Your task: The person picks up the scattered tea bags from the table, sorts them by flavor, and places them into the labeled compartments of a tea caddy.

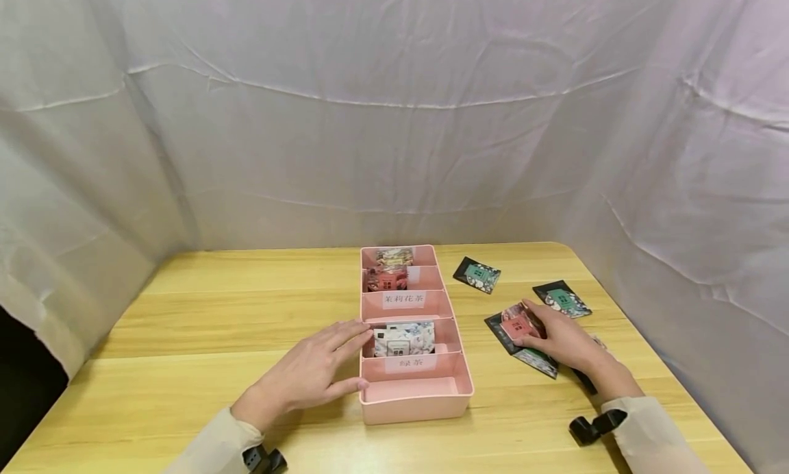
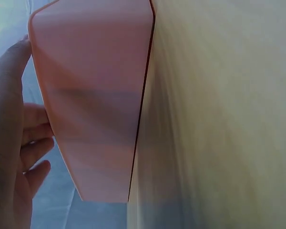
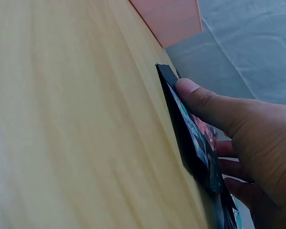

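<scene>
Your left hand (image 1: 308, 371), released, fingers extended, touches the left rim of the one pink box (image 1: 414, 411); your right hand (image 1: 564, 340) pinches one red-labelled packet (image 1: 516, 325) on the right of the surface (image 1: 216, 309). In the head view, a dark packet (image 1: 535, 359) lies under the red one, two green-labelled packets lie farther off, one near the box (image 1: 477, 275) and one to its right (image 1: 562, 300), and another is partly hidden by your wrist. The box has five compartments; three contain packets: yellowish (image 1: 394, 257), red (image 1: 388, 281) and at least two white (image 1: 403, 339). In the left wrist view, you touch one rim beside the outer wall. In the right wrist view, your thumb rests against the overlapping packets; their number is unclear.
</scene>
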Motion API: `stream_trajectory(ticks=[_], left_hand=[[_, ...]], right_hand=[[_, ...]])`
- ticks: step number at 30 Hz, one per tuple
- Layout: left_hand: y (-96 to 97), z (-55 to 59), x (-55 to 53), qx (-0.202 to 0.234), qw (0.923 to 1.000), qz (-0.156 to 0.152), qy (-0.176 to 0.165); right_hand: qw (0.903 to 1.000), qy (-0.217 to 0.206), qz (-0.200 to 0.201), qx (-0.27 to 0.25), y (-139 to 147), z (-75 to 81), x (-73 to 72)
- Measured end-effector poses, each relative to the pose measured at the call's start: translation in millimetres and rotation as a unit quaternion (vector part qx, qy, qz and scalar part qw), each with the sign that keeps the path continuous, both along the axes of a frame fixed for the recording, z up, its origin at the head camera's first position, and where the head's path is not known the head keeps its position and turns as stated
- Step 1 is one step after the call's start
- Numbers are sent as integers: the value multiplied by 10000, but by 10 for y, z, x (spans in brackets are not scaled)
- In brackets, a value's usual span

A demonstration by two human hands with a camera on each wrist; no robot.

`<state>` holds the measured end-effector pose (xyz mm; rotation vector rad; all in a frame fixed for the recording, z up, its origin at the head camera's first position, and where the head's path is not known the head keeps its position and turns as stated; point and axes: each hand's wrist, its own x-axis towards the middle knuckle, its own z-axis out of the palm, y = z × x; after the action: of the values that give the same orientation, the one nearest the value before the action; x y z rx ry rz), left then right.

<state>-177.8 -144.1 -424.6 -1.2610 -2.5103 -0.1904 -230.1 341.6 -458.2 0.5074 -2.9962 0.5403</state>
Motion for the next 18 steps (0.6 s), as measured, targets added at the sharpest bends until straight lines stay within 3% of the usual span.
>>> stream_trajectory(ticks=[7, 18], left_hand=[[14, 15, -47, -260, 9995, 173, -102], [55, 30, -30, -285, 9975, 421, -488]], right_hand=[[10000, 12, -28, 47, 0, -6, -12], [9998, 112, -92, -101, -29, 28, 3]])
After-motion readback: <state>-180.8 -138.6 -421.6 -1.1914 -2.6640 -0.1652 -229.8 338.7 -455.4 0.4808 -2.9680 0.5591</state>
